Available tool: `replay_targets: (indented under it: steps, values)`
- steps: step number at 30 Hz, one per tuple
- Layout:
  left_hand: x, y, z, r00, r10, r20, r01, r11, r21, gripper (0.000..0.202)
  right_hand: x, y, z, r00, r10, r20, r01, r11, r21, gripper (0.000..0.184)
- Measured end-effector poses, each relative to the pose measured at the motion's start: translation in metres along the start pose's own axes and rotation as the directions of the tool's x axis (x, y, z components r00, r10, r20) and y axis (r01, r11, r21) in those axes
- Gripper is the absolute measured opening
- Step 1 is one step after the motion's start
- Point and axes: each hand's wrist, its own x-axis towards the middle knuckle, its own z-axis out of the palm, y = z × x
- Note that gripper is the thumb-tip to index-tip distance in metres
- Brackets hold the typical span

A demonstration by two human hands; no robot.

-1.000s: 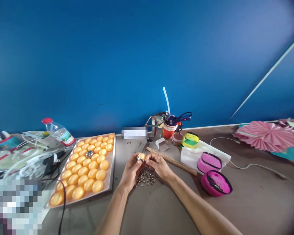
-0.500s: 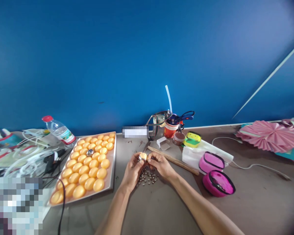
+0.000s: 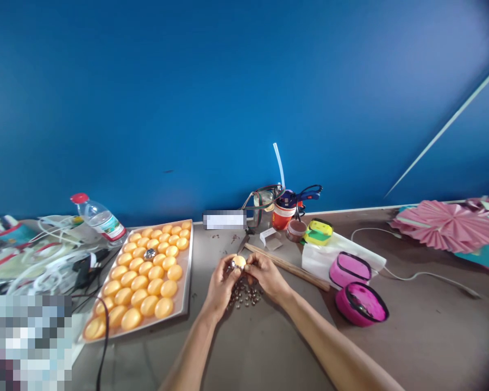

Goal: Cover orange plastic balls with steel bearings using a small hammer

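My left hand (image 3: 221,285) grips a small orange ball (image 3: 239,262), its left side covered with shiny silver pieces. My right hand (image 3: 268,276) is closed in a pinch against the ball's right side; whatever lies between its fingertips is too small to make out. Just below both hands, a loose pile of small shiny metal beads (image 3: 244,296) lies on the table. To the left stands a shallow white-rimmed tray (image 3: 186,293) with rows of orange balls, one of them silver-studded (image 3: 150,254).
A hammer's wooden handle (image 3: 289,266) lies behind my right hand. Farther right are two pink mesh-topped cases (image 3: 361,304), a yellow-green case (image 3: 318,232) and pink folded paper (image 3: 452,225). A red-capped bottle (image 3: 104,220) leans behind the tray. A black cable (image 3: 105,342) crosses the tray's near corner.
The ball has turned slightly in my left hand, its orange face now more toward me. My right fingertips have shifted a little against it. The tray stays put.
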Motion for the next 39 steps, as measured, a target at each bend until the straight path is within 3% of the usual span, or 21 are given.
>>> replay_targets:
  steps: [3, 6, 10, 13, 16, 21, 25, 28, 33, 36, 39]
  values:
    - [-0.001, 0.001, 0.002, 1.000, 0.000, -0.001, 0.000, 1.000, -0.024, 0.039, 0.001, 0.000, 0.000, 1.000, 0.000, 0.002, 0.001, 1.000, -0.021, 0.021]
    - [-0.001, 0.004, 0.006, 0.998, -0.051, 0.044, 0.061, 0.965, -0.256, 0.036, 0.002, -0.003, -0.002, 0.998, 0.007, 0.060, -0.012, 0.997, 0.072, 0.024]
    - [0.002, 0.008, 0.006, 0.986, -0.119, 0.119, 0.165, 0.830, -0.533, 0.029, 0.005, -0.007, -0.015, 0.988, 0.001, 0.156, -0.021, 0.992, 0.127, 0.022]
    - [0.006, 0.010, 0.001, 0.987, -0.148, 0.065, 0.157, 0.794, -0.588, 0.027, 0.006, -0.013, -0.032, 0.974, -0.002, 0.225, 0.050, 0.977, -0.208, 0.011]
    - [0.009, 0.009, -0.004, 0.989, -0.147, 0.027, 0.133, 0.779, -0.612, 0.026, 0.004, -0.022, -0.046, 0.908, 0.126, 0.400, 0.104, 0.856, -0.506, 0.016]
    - [0.010, 0.007, -0.004, 0.988, -0.149, 0.033, 0.136, 0.761, -0.634, 0.024, -0.001, -0.026, -0.046, 0.821, 0.210, 0.531, 0.236, 0.722, -0.651, 0.029]
    - [0.010, 0.005, -0.003, 0.988, -0.155, 0.021, 0.134, 0.761, -0.635, 0.024, -0.002, -0.015, -0.039, 0.835, 0.167, 0.524, 0.307, 0.648, -0.697, 0.025]
    - [0.010, 0.006, -0.003, 0.987, -0.162, 0.020, 0.139, 0.768, -0.625, 0.024, 0.000, -0.010, -0.039, 0.850, 0.122, 0.513, 0.292, 0.702, -0.650, 0.018]
    - [0.010, 0.007, -0.004, 0.985, -0.171, 0.015, 0.144, 0.774, -0.616, 0.026, 0.003, -0.012, -0.042, 0.924, 0.024, 0.381, 0.132, 0.916, -0.379, 0.005]
    - [0.010, 0.005, -0.004, 0.984, -0.173, 0.041, 0.161, 0.775, -0.612, 0.029, 0.003, -0.014, -0.039, 0.944, -0.031, 0.327, 0.089, 0.983, -0.163, 0.018]
    - [0.010, 0.005, -0.004, 0.982, -0.180, 0.055, 0.176, 0.774, -0.608, 0.031, 0.002, -0.014, -0.035, 0.942, -0.015, 0.336, 0.041, 0.997, -0.070, 0.027]
